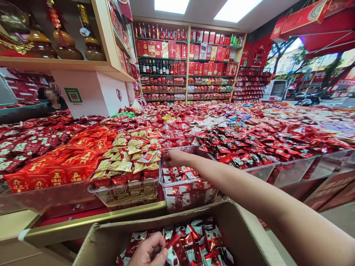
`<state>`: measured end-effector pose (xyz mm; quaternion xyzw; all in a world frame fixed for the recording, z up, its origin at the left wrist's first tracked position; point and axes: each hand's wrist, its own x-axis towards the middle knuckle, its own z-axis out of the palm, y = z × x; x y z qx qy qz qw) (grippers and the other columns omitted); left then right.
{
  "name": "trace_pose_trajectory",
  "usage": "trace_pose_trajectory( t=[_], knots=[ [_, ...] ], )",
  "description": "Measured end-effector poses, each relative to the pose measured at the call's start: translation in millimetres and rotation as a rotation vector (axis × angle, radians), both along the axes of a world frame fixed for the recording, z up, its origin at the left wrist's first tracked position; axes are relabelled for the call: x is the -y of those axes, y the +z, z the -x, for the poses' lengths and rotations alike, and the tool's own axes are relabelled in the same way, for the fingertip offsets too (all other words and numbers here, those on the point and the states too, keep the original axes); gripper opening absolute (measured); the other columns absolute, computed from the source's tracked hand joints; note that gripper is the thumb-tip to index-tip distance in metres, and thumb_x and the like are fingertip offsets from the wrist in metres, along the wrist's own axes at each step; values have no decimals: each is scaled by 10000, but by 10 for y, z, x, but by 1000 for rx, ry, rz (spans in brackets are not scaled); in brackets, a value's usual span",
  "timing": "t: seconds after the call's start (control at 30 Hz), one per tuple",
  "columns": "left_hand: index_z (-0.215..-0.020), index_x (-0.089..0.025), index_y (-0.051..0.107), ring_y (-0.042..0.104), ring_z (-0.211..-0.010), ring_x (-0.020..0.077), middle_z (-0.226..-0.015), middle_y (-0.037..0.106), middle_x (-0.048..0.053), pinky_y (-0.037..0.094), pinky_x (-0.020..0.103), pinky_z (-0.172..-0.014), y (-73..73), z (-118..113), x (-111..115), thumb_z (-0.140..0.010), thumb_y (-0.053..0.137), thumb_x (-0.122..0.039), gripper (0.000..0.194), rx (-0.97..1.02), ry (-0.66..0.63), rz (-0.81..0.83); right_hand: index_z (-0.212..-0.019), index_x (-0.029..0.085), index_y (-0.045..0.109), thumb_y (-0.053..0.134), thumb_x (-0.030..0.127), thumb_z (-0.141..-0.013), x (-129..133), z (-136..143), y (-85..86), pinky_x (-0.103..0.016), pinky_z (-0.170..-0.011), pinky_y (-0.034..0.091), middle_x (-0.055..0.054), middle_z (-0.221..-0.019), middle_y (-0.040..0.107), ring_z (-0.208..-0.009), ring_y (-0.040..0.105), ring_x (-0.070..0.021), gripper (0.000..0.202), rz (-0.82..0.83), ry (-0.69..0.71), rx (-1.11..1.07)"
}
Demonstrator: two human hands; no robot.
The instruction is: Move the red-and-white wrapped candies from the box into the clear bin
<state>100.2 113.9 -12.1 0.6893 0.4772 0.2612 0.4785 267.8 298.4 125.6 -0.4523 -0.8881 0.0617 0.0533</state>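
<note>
My right hand [176, 158] reaches into the back left of a clear plastic bin [181, 182] of red and white packets. Its fingers curl downward, and their tips and anything in them are hidden. Low in the view, my left hand [151, 251] is over an open cardboard box [244, 229]. Thumb and fingers pinch the edge of a red and white packet [176, 253]. More packets of the same kind [215, 238] lie loose in the box beneath it.
Gold durian packets [129, 153] fill the bin to the left, with red packets [66, 166] beyond. Dark red packets [238, 144] are heaped at the right. A gold counter edge [83, 225] runs behind the box. A person [52, 98] is at the far left.
</note>
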Motion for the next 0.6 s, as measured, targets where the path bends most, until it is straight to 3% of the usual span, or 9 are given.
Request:
trace_pose_trajectory(
  t=[0.13,0.23,0.27,0.33,0.43,0.53,0.6],
  knots=[
    [-653,-196,438,466,-456,89,-501,530,-62,364,188,-446,227,47,60,-734,502,-389,219,365,241,95,-827,113,617,460,209,-743,228,-56,336,-202,-563,321,-56,-757,606,-640,491,-107,202,-119,-18,-95],
    [-680,-193,476,539,-509,108,-554,617,-41,414,191,-478,351,95,79,-722,543,-366,190,476,322,97,-866,110,584,417,250,-789,736,-119,547,-202,-606,332,-47,-784,591,-663,480,-91,231,-174,57,-359],
    [-681,-192,484,543,-507,105,-557,624,-41,419,188,-478,382,107,80,-719,551,-357,182,496,341,90,-853,120,581,428,278,-789,948,-146,545,-195,-587,337,-29,-741,586,-638,477,-84,229,-95,129,-475],
    [-687,-190,495,542,-497,97,-559,630,-45,429,183,-481,428,118,81,-722,555,-340,165,526,364,82,-793,132,589,455,314,-776,1358,-195,388,-184,-532,335,-6,-664,571,-581,466,-74,226,161,179,-568],
    [-694,-184,506,540,-496,86,-574,624,-52,433,173,-481,452,99,96,-727,556,-318,147,557,358,76,-824,140,597,529,384,-720,1740,-206,-148,-185,-483,322,-5,-641,564,-547,449,-80,274,493,43,-647],
    [-679,-176,523,496,-466,59,-561,586,-66,416,151,-466,420,55,116,-725,564,-308,146,547,322,40,-843,132,563,591,423,-658,1784,-130,-681,-177,-482,318,1,-656,548,-533,428,-65,346,811,1,-907],
    [-687,-179,528,487,-473,57,-552,575,-67,415,150,-478,386,18,127,-732,554,-316,147,542,319,28,-749,117,533,608,440,-633,1733,-78,-877,-171,-463,290,18,-595,508,-493,387,-47,352,898,-47,-1061]
  ],
)
